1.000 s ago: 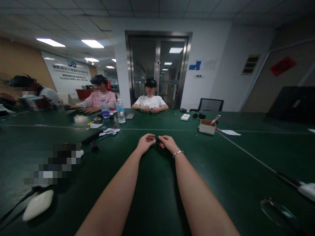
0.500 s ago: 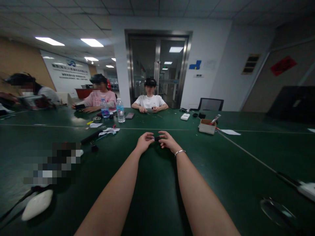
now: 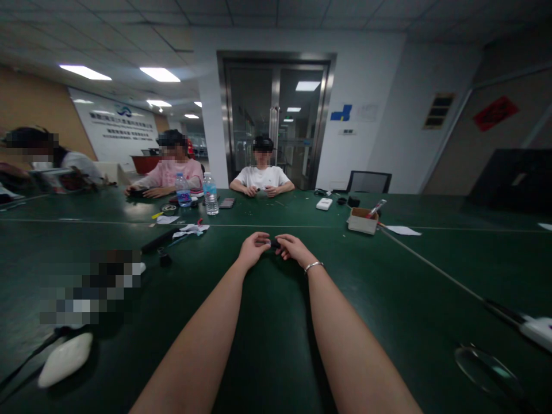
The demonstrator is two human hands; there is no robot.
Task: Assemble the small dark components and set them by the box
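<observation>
A small dark object, too small to make out its kind, lies between my two hands just above or on the green table. My left hand pinches its left end between thumb and fingers. From the other side, my right hand has its fingertips closed on the right end; a metal bracelet circles that wrist. Most of the object is covered by my fingers.
Two water bottles stand beyond my hands to the left, near crumpled paper. A cardboard box sits to the right, with glasses nearer. A white mouse-like object lies at left. Across the table sits a person.
My right hand has moved slightly left and its fingers have closed in on the small dark object. My left hand stays almost where it was.
</observation>
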